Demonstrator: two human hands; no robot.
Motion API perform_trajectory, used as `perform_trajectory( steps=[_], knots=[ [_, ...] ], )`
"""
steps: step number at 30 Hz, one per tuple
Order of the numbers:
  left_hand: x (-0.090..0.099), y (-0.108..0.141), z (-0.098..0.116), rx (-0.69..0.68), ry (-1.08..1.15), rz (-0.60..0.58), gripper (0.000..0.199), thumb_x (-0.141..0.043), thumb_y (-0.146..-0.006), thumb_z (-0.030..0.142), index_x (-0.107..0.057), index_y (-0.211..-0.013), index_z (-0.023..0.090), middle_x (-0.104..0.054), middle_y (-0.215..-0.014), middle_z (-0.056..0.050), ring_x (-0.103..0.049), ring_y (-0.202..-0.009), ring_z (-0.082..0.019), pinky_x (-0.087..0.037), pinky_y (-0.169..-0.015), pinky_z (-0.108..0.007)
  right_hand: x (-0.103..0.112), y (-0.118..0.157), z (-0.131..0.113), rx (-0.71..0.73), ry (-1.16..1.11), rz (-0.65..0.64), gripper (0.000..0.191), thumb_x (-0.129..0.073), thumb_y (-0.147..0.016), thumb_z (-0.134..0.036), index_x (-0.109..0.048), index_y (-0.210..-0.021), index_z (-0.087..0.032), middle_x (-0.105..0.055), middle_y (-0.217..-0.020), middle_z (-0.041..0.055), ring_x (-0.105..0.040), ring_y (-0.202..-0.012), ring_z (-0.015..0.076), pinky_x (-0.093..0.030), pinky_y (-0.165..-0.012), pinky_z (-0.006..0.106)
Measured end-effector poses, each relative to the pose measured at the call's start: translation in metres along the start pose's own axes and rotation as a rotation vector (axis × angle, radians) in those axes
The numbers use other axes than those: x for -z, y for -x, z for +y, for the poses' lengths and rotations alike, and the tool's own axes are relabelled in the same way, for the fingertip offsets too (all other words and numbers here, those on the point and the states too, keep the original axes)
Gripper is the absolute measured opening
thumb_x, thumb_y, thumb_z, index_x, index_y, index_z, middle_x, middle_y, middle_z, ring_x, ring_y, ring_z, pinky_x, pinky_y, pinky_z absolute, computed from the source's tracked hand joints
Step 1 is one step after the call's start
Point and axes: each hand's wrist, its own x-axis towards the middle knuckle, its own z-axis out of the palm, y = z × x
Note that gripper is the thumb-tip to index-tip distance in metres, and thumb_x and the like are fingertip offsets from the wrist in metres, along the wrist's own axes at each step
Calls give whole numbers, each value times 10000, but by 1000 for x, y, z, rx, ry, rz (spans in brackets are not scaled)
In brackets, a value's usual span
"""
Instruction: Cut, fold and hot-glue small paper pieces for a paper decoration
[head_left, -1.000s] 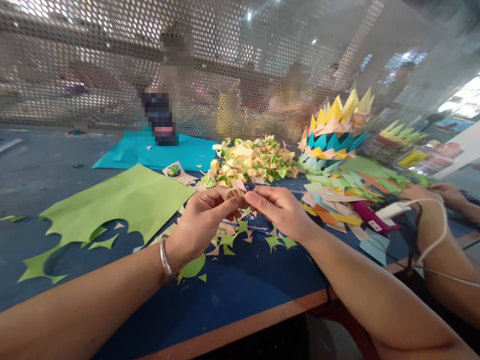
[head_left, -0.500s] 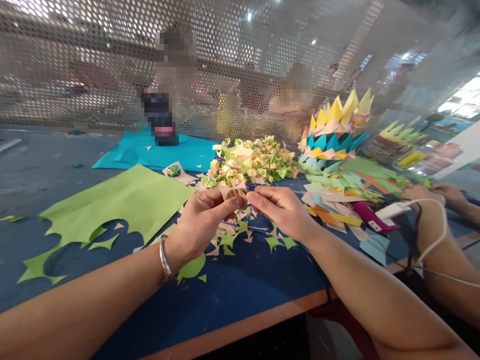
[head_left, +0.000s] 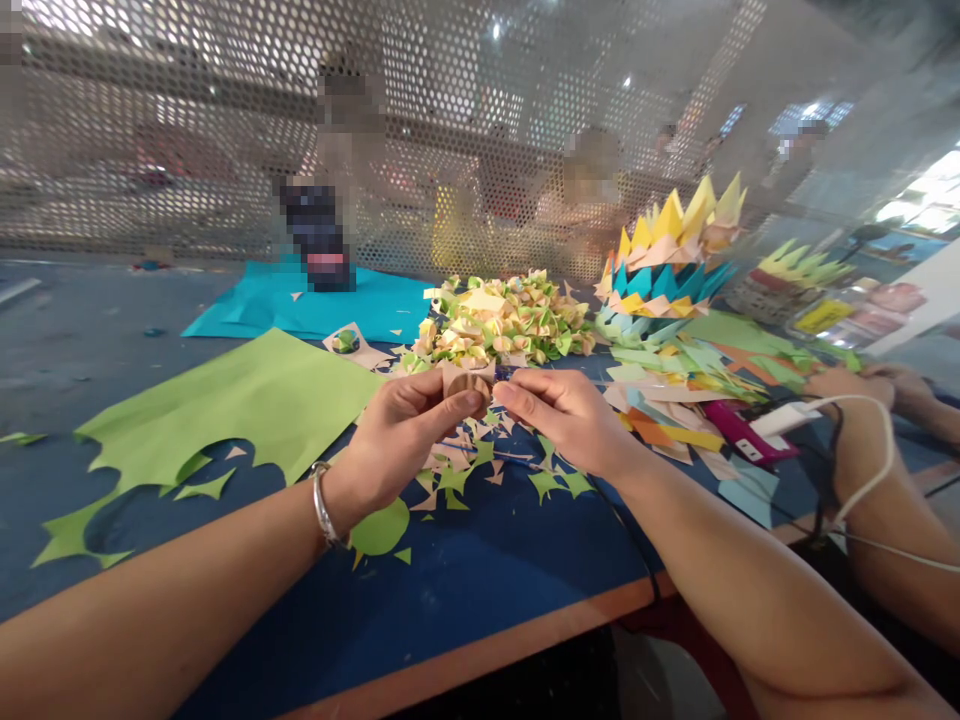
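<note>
My left hand (head_left: 409, 430), with a silver bangle at the wrist, pinches a small pale pink piece of paper (head_left: 457, 376) between thumb and fingers. A rounded brownish patch shows on the paper; I cannot tell if it is a separate disc or a shaded curl. At the paper's right edge my right hand (head_left: 566, 415) has its thumb and forefinger pressed together; what lies between them is too small to make out. Beneath both hands lie green and pink paper scraps (head_left: 484, 450). A green paper circle (head_left: 381, 528) rests below my left wrist.
A heap of curled paper pieces (head_left: 510, 320) lies ahead, beside a layered folded-paper piece (head_left: 667, 270). Cut green paper (head_left: 247, 400) and blue paper (head_left: 240, 310) spread leftward. At right are paper strips (head_left: 660, 430), a magenta power strip (head_left: 750, 440), white cable and another person's hands (head_left: 847, 390).
The paper in my left hand has turned slightly, showing more of its face. My right hand's fingertips stay close to its edge. The view has shifted very little.
</note>
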Motion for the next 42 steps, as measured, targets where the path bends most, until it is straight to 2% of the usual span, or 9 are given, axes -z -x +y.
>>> perform_trajectory(
  steps=[5,15,19,25,31,37,42],
  knots=[
    [1,-1,0,-3,1,-73,281,-681,-880,291,-574,-643,183,-459,-630,39,-311,-560,-106,-276,-534,-263,0,0,0,-8,-2,-3,476,-542,-983,-475,-394,-618,-209,-315,-611,-48,-306,-555,99,-248,-521,293],
    [6,-4,-3,24,25,-119,295,-706,-857,344,-585,-633,196,-404,-617,37,-266,-554,-119,-225,-523,-289,0,-2,2,3,33,-4,491,-540,-982,-476,-363,-608,-210,-294,-599,-50,-299,-548,98,-227,-509,298],
    [8,-5,-2,46,21,-116,311,-717,-845,348,-579,-612,193,-380,-596,44,-249,-544,-115,-208,-512,-287,1,-2,2,-8,29,-13,486,-529,-983,-495,-393,-615,-207,-306,-606,-47,-304,-541,96,-229,-505,297],
    [9,-6,-4,75,54,-139,219,-729,-825,314,-663,-662,183,-427,-607,29,-265,-545,-106,-182,-476,-269,2,-2,3,14,63,-14,501,-534,-983,-488,-363,-601,-212,-295,-600,-45,-309,-540,101,-231,-509,305],
    [9,-4,-5,139,18,-82,230,-752,-789,358,-684,-649,188,-385,-565,28,-241,-509,-101,-151,-451,-268,3,-2,6,28,69,-18,509,-520,-986,-513,-370,-602,-214,-295,-590,-46,-305,-534,101,-218,-504,305],
    [10,-6,-8,134,-8,-125,186,-742,-792,351,-726,-692,195,-433,-566,17,-262,-506,-106,-145,-454,-275,4,-2,9,41,96,-36,532,-560,-953,-561,-367,-602,-211,-291,-596,-45,-314,-543,100,-230,-501,294],
    [10,-6,-11,113,-49,-154,202,-723,-822,331,-718,-667,202,-370,-522,36,-249,-479,-103,-129,-452,-289,6,-2,11,48,118,-42,519,-531,-975,-538,-368,-606,-211,-277,-587,-50,-291,-534,98,-209,-493,298]
  ],
)
